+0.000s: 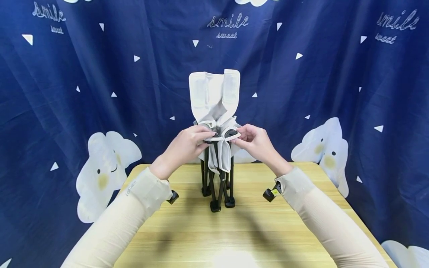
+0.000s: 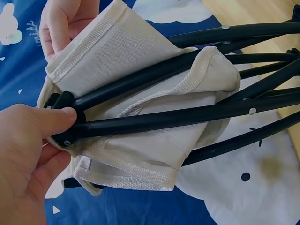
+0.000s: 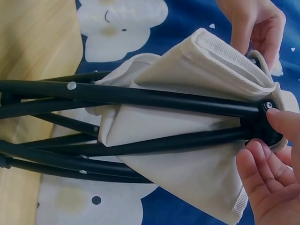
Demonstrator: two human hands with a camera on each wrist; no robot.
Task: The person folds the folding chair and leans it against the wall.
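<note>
A small folding chair with white fabric (image 1: 199,95) and thin black legs (image 1: 232,167) stands half-folded on the table, its legs bunched close together. My left hand (image 1: 187,143) pinches its front left corner, the thumb lying on the black corner joint (image 2: 65,133) in the left wrist view. On the other side, my right hand (image 1: 257,143) pinches the front right corner. There the right wrist view has the thumb on a black joint (image 3: 262,124) and the fingertips beneath it. Between the two corners the seat cloth (image 2: 150,164) hangs in folds among the legs.
The light wooden table (image 1: 187,230) spreads under the chair and both forearms. A dark blue curtain (image 1: 161,74) with white clouds hangs close behind and along both sides. A small black device (image 1: 269,194) is strapped at the right wrist, another (image 1: 172,197) at the left.
</note>
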